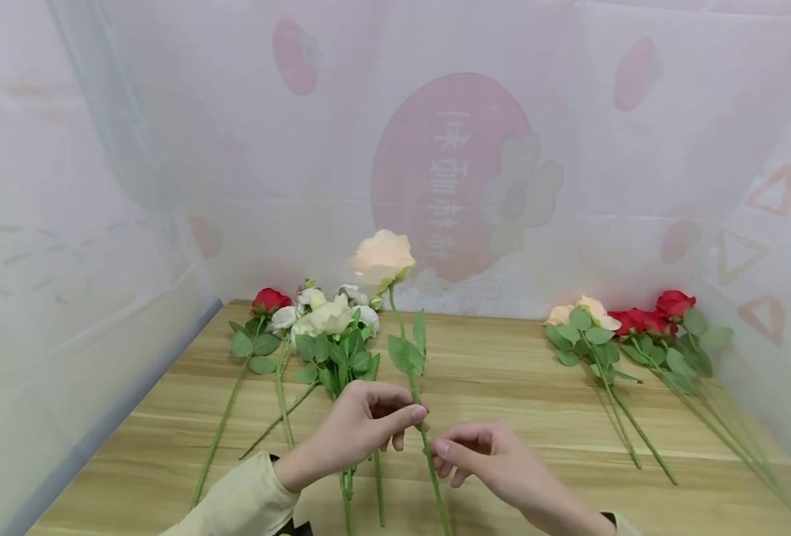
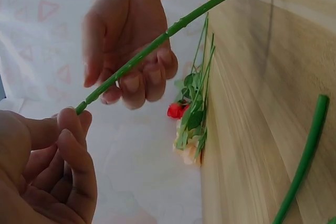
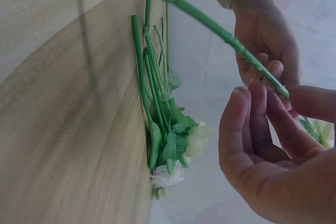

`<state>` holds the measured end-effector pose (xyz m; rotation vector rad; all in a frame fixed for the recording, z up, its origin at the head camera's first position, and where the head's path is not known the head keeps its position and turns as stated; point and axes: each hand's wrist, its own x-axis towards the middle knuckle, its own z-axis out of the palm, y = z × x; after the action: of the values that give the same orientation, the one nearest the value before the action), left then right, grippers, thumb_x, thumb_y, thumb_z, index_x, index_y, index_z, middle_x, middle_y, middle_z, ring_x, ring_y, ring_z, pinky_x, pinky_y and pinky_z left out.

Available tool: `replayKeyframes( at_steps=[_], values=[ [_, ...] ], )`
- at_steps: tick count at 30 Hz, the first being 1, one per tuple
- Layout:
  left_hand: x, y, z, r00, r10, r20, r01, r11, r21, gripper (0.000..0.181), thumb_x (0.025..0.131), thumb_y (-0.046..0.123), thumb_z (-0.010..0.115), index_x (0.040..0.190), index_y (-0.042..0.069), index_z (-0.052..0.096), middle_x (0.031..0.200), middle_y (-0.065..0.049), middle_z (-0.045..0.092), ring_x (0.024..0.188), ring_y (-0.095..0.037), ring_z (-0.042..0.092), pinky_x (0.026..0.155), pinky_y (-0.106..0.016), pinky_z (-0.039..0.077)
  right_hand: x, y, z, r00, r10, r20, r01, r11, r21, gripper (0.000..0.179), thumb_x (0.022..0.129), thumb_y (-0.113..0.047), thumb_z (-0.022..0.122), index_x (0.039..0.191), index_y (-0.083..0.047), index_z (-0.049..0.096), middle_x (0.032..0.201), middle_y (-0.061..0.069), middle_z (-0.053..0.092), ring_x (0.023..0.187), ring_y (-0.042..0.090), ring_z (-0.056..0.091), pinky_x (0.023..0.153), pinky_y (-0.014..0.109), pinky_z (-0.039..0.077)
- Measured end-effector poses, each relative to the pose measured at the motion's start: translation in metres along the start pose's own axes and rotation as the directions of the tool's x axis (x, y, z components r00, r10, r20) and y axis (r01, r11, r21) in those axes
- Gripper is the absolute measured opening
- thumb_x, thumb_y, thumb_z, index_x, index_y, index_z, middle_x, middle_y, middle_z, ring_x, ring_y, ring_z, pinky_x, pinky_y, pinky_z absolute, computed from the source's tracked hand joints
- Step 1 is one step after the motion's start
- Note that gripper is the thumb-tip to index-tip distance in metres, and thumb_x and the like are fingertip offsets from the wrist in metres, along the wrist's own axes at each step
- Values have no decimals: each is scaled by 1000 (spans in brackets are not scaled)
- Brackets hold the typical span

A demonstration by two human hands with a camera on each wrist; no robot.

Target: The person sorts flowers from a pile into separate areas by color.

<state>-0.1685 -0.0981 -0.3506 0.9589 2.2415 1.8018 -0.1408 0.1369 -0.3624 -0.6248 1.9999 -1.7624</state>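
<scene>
My left hand (image 1: 369, 424) pinches the green stem of a peach rose (image 1: 383, 257) between thumb and fingers. The bloom stands upright above the table, with leaves below it. Beside the lower stem is my right hand (image 1: 492, 461), its fingers loosely bent and its thumb close to the stem. In the left wrist view, the bare lower stem (image 2: 142, 55) crosses in front of the right hand (image 2: 131, 40). The right wrist view shows this stem (image 3: 220, 32) running behind the right thumb, with the left hand (image 3: 268, 38) beyond.
White roses (image 1: 328, 316) and a red rose (image 1: 271, 299) lie at the left of the wooden table (image 1: 489, 372). Peach roses (image 1: 586, 313) and red roses (image 1: 673, 304) lie at the right, stems toward me. A printed curtain (image 1: 302, 164) hangs behind.
</scene>
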Motion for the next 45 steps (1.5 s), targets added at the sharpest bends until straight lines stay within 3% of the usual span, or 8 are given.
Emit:
replayKeyframes(
  at_steps=[9,17,22,27,33,38,45],
  values=[
    [-2,3,1,998,63,-30,-62,998,15,15,99,24,63,97,14,74,63,-2,61,52,-15,56,45,-27,45,4,-1,7,996,-89,12,89,995,-44,18,97,-17,64,107,-4,72,97,17,69,79,17,63,69,30,53],
    [-2,5,0,993,98,-69,-95,995,40,13,98,21,64,96,13,74,63,-1,62,52,-15,57,45,-27,44,4,-2,7,996,-81,21,82,996,-43,16,95,-16,67,107,-6,73,98,11,69,76,15,62,68,29,54],
    [-2,5,0,995,58,-80,-54,997,52,14,97,26,65,92,16,74,63,-3,62,51,-16,57,45,-30,47,3,-2,5,992,-123,22,125,989,-82,16,96,-15,66,106,-6,74,99,10,70,77,16,65,68,31,55],
    [-1,3,-2,999,-14,-46,16,999,39,18,98,31,64,92,16,73,73,-4,67,55,-21,60,48,-38,51,3,-1,3,976,-218,11,217,967,-131,15,94,-12,67,104,-4,75,94,8,70,74,12,62,64,31,55],
    [-1,2,-3,998,-65,6,64,993,96,17,99,34,61,97,20,72,85,-1,70,61,-23,65,53,-37,54,6,-3,-2,976,-214,-41,201,956,-211,8,94,-11,67,95,-7,74,86,8,67,65,14,58,58,31,53],
    [0,-1,-3,999,-39,1,38,982,185,16,99,31,61,96,20,72,82,2,69,60,-17,65,53,-35,54,3,-5,-11,973,-175,-150,127,950,-286,8,93,-7,67,97,-4,74,81,5,66,65,16,58,58,31,52],
    [3,-7,-6,999,-9,-39,20,957,290,11,99,20,62,93,18,71,76,10,67,57,-12,63,50,-30,52,-5,-10,-44,911,-185,-368,13,906,-424,10,90,-2,69,99,-1,75,75,1,66,62,17,59,55,29,52]
  ],
)
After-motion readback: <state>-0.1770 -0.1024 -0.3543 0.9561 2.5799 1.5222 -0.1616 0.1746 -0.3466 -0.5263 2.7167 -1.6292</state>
